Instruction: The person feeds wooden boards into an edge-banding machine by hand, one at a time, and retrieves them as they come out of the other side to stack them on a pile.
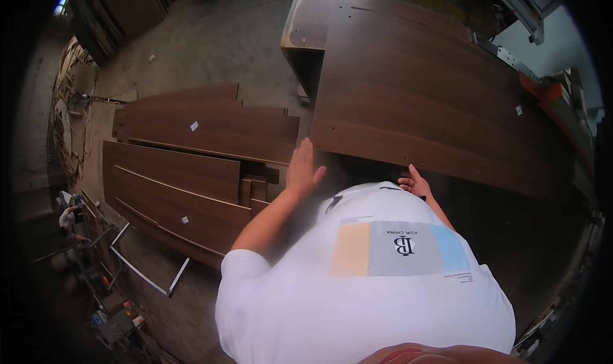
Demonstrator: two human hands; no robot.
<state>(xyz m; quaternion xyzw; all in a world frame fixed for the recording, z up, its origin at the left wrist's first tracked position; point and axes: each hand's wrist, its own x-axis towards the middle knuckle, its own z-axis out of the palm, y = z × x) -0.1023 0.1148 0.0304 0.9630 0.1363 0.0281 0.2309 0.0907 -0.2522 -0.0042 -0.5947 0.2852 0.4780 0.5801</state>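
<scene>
A large dark brown wooden panel point(408, 89), with small holes along its near edge, lies on top of a stack in front of me. My left hand point(303, 168) is at the panel's near left corner, flat, with fingers stretched upward and the thumb out to the side. Along the near edge, further right, my right hand point(416, 183) has its index finger pointing up at the edge and the other fingers partly curled apart. Neither hand grips anything. Whether the fingertips press on the panel is hard to make out.
To my left lie stacks of brown panels point(172, 169), some bearing small white labels point(194, 126). A bent metal frame point(169, 294) rests on the floor beside them. Machine parts in orange point(543, 91) stand at the far right. Another person point(67, 218) is at the far left.
</scene>
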